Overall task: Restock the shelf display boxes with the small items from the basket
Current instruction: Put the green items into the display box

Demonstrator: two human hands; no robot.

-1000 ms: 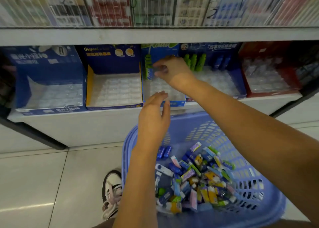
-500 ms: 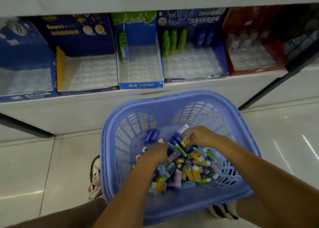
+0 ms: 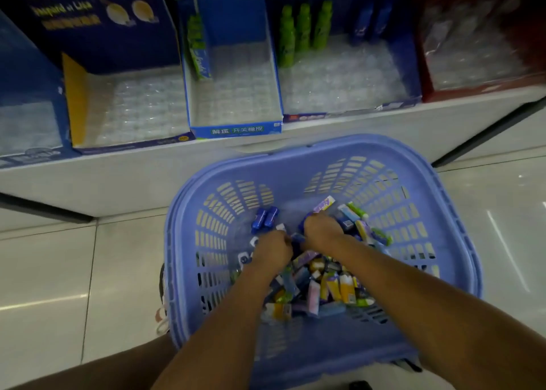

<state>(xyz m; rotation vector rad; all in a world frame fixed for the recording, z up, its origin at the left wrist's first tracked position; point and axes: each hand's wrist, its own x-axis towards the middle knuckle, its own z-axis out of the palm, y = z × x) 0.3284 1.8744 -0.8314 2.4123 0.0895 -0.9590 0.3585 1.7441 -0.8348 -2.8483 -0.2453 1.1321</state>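
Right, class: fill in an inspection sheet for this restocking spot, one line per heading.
Surface: white shelf, with tiled floor below.
Job's things: blue basket holding mixed small items; display boxes mostly unfilled, green items in one.
Clutter: nothing seen.
Hands: left hand and right hand both down in the pile; grip hidden.
Cables: nothing seen.
Surroundings: red box at right; shoe partly hidden behind the basket.

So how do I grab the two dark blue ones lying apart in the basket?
Probably pinch the blue pair across their long sides, coming from above. They lie side by side in the basket, away from the pile, with their tops uncovered.
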